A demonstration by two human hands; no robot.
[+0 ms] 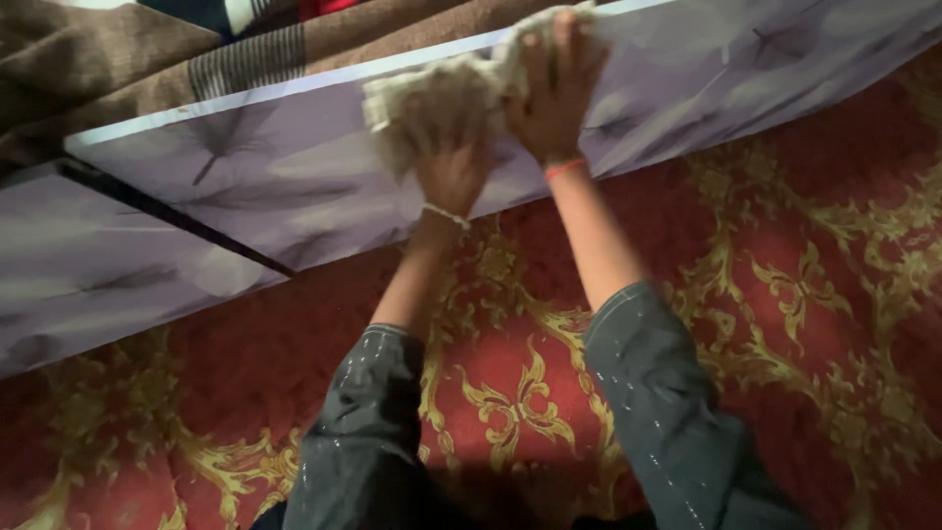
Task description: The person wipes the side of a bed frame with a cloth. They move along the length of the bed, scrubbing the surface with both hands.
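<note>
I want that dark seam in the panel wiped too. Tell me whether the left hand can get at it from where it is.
Probably yes. The left hand presses the pale cloth on the same glossy panel, and nothing lies between it and the dark seam further left.

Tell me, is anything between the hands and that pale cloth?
Nothing visible: the left hand and right hand both press directly on the cloth, which lies against the glossy grey panel.

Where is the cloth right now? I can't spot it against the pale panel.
In the head view, the cream cloth is top centre, pressed against the glossy grey bed panel under both hands, left hand and right hand, above the red carpet.
</note>
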